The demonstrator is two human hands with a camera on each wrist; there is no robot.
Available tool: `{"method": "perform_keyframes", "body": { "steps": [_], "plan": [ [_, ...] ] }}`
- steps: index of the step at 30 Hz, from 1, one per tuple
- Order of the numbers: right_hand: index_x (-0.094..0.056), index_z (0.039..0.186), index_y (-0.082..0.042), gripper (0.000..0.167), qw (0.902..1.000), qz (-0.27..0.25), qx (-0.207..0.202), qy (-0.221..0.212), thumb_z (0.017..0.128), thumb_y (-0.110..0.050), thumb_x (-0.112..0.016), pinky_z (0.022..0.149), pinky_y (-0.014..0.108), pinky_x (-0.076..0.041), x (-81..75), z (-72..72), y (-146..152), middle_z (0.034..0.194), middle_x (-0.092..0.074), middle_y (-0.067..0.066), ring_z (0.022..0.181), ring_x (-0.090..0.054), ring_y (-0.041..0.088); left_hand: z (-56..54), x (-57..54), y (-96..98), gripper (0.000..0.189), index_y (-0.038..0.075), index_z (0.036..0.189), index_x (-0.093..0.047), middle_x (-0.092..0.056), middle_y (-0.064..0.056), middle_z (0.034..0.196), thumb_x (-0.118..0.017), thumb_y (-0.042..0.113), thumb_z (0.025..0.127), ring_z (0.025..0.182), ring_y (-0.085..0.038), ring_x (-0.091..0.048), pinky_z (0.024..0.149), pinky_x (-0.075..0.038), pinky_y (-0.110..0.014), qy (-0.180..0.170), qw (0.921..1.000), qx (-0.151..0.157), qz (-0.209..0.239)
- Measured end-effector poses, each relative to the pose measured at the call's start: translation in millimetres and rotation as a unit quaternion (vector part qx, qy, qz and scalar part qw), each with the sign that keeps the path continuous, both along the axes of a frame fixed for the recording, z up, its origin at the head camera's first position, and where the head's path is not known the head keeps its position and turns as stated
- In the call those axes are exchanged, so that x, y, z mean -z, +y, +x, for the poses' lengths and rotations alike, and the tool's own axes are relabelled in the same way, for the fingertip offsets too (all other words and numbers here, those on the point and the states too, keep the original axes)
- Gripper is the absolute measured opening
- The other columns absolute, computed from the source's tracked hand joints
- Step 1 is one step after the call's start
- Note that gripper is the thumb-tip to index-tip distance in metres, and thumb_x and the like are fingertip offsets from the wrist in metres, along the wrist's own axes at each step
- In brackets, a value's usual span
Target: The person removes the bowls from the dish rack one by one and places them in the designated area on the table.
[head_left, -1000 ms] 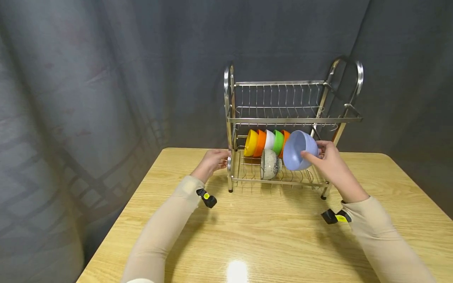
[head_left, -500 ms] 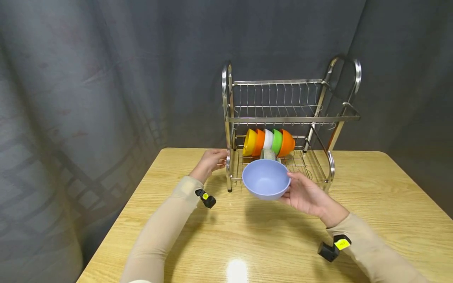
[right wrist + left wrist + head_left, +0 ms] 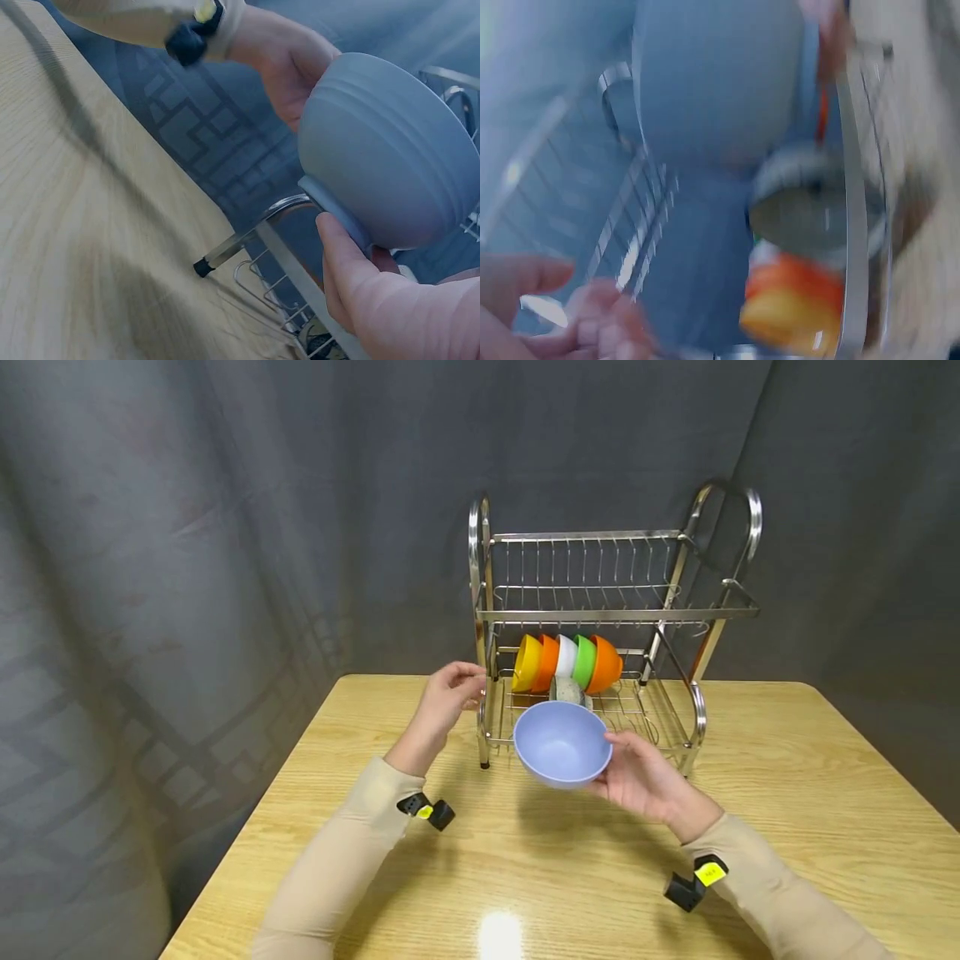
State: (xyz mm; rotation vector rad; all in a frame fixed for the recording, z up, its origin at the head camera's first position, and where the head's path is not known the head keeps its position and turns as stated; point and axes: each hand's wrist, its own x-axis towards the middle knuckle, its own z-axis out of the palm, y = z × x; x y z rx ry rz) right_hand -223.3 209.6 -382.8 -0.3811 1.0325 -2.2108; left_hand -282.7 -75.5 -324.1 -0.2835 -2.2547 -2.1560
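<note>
My right hand point(image 3: 647, 777) holds a lavender-blue bowl point(image 3: 561, 745) in front of the dish rack. Its thumb lies at the rim and the other fingers are underneath; in the right wrist view, fingers point(image 3: 352, 262) reach the foot of the bowl point(image 3: 390, 150). The bowl tilts with its inside facing me. My left hand point(image 3: 448, 693) is beside the rack's left post, fingers loosely bent, with nothing visible in its grasp. Blur softens that hand point(image 3: 577, 319) in the left wrist view. A speckled ceramic bowl point(image 3: 567, 690) sits on the lower tier, partly hidden behind the lavender-blue one.
The two-tier metal dish rack point(image 3: 600, 615) stands on a wooden table point(image 3: 585, 877). Along the back of its lower tier lean yellow point(image 3: 527, 663), orange point(image 3: 606, 665), white and green point(image 3: 584, 662) bowls. A dark curtain point(image 3: 225, 527) hangs behind.
My right hand brought the lavender-blue bowl from the rack's right side leftward, down and nearer, turning its opening toward me. The left hand shifted slightly and its wrist turned.
</note>
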Motion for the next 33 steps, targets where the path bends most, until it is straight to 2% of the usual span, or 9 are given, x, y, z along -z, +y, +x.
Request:
{"method": "perform_keyframes", "body": {
  "steps": [4, 7, 15, 20, 23, 25, 27, 30, 33],
  "plan": [
    [-0.022, 0.139, -0.023, 0.035, 0.9998, -0.012, -0.008, 0.015, 0.104, -0.024, -0.02, 0.1, 0.032, -0.048, -3.4, -1.6, 2, 0.134, -0.036, 0.014, 0.117, -0.053, 0.027, 19.6, 7.1, 11.3, 0.038, -0.009, 0.127, -0.051, -0.062, -0.011, 0.104, -0.05, 0.017, 0.099, 0.089, -0.015, -0.06, 0.093, -0.051, -0.041, -0.108, 0.9818, 0.156, -0.012],
    [-0.025, 0.139, -0.023, 0.036, 0.9996, -0.014, -0.011, 0.021, 0.104, -0.024, -0.017, 0.101, 0.034, -0.047, -5.2, -2.6, 3, 0.135, -0.037, 0.013, 0.118, -0.053, 0.027, 25.4, 17.8, 16.7, 0.048, -0.008, 0.135, -0.046, -0.06, -0.017, 0.117, -0.046, 0.028, 0.102, 0.099, -0.019, -0.062, 0.102, -0.045, -0.05, -0.179, 0.9605, 0.213, 0.009],
    [-0.023, 0.139, -0.022, 0.036, 0.9996, -0.009, -0.013, 0.024, 0.104, -0.024, -0.018, 0.101, 0.033, -0.047, -6.8, -2.3, 4, 0.135, -0.039, 0.012, 0.117, -0.054, 0.027, 26.4, 32.3, 17.9, 0.063, -0.006, 0.143, -0.034, -0.044, -0.031, 0.139, -0.035, 0.043, 0.103, 0.124, -0.04, -0.051, 0.107, -0.039, -0.05, -0.266, 0.919, 0.283, 0.07],
    [-0.022, 0.139, -0.021, 0.035, 0.9984, 0.015, -0.032, 0.044, 0.105, -0.027, -0.015, 0.104, 0.035, -0.045, -11.3, -2.5, 6, 0.135, -0.038, 0.012, 0.119, -0.053, 0.026, 25.9, 32.8, 18.7, 0.066, -0.007, 0.146, -0.029, -0.036, -0.032, 0.145, -0.034, 0.044, 0.103, 0.135, -0.044, -0.039, 0.111, -0.034, -0.047, -0.266, 0.9127, 0.297, 0.088],
    [-0.023, 0.141, -0.013, 0.039, 0.9876, 0.093, -0.046, 0.118, 0.106, -0.028, -0.016, 0.105, 0.036, -0.044, -21.9, -0.7, 13, 0.131, -0.046, 0.007, 0.119, -0.055, 0.022, 26.5, 32.2, 17.9, 0.066, -0.007, 0.145, -0.03, -0.038, -0.031, 0.145, -0.035, 0.043, 0.103, 0.135, -0.042, -0.04, 0.111, -0.035, -0.045, -0.264, 0.9164, 0.287, 0.09],
    [-0.022, 0.144, 0.002, 0.046, 0.9641, 0.163, -0.03, 0.207, 0.107, -0.027, -0.019, 0.104, 0.032, -0.045, -33.7, 1.8, 23, 0.128, -0.053, 0.0, 0.118, -0.057, 0.016, 26.7, 31.5, 16.3, 0.065, -0.006, 0.145, -0.031, -0.039, -0.031, 0.145, -0.035, 0.043, 0.103, 0.134, -0.042, -0.041, 0.111, -0.036, -0.045, -0.262, 0.9203, 0.276, 0.089],
    [-0.023, 0.141, 0.016, 0.05, 0.9246, 0.235, 0.036, 0.298, 0.108, -0.022, -0.026, 0.099, 0.025, -0.048, -46.2, 3.9, 38, 0.123, -0.059, -0.008, 0.114, -0.058, 0.007, 26.4, 30.9, 14.2, 0.064, -0.007, 0.144, -0.033, -0.04, -0.031, 0.144, -0.036, 0.042, 0.103, 0.133, -0.042, -0.043, 0.11, -0.037, -0.046, -0.257, 0.9252, 0.266, 0.085],
    [-0.031, 0.136, 0.019, 0.048, 0.8337, 0.365, 0.187, 0.37, 0.106, -0.019, -0.036, 0.089, 0.012, -0.047, -61.8, 3.7, 62, 0.115, -0.058, -0.021, 0.105, -0.056, -0.008, 25.7, 29.5, 10.9, 0.063, -0.008, 0.143, -0.034, -0.042, -0.032, 0.142, -0.036, 0.041, 0.103, 0.131, -0.043, -0.045, 0.108, -0.038, -0.046, -0.246, 0.9318, 0.255, 0.079],
    [-0.037, 0.132, 0.016, 0.047, 0.7507, 0.479, 0.301, 0.341, 0.105, -0.023, -0.04, 0.078, 0.007, -0.045, -67.2, -3.7, 84, 0.115, -0.055, -0.007, 0.095, -0.051, -0.008, 25.8, 28.4, 8.8, 0.063, -0.009, 0.141, -0.036, -0.043, -0.032, 0.141, -0.037, 0.04, 0.103, 0.129, -0.043, -0.047, 0.107, -0.04, -0.046, -0.242, 0.9348, 0.249, 0.074]
  ]
}}
